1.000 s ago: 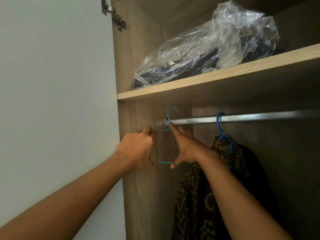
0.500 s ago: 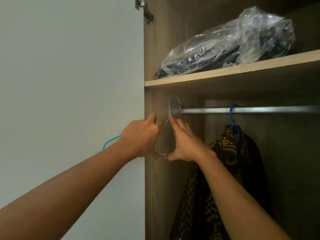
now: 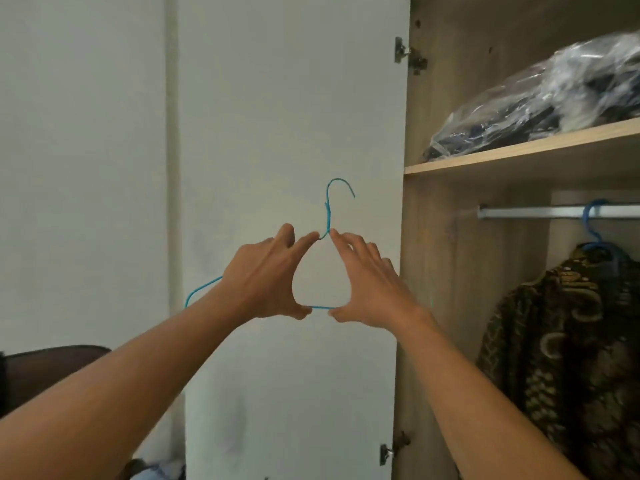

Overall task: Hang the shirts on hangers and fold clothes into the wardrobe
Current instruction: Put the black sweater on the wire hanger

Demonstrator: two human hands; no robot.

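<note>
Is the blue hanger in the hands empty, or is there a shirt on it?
Empty. The hanger is bare wire, held between the left hand and right hand in front of the door.

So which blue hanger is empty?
The blue wire hanger between left hand and right hand; the thicker blue hanger on the metal rail carries a patterned shirt.

The wire hanger (image 3: 327, 216) is bright blue against the plain white door (image 3: 287, 98). The hung shirt (image 3: 571, 341) is black, swirled with gold paisley (its hook (image 3: 586, 216) is blue too). The shelf (image 3: 519, 147) is pale wood-grain, the rail (image 3: 533, 212) silver.
</note>
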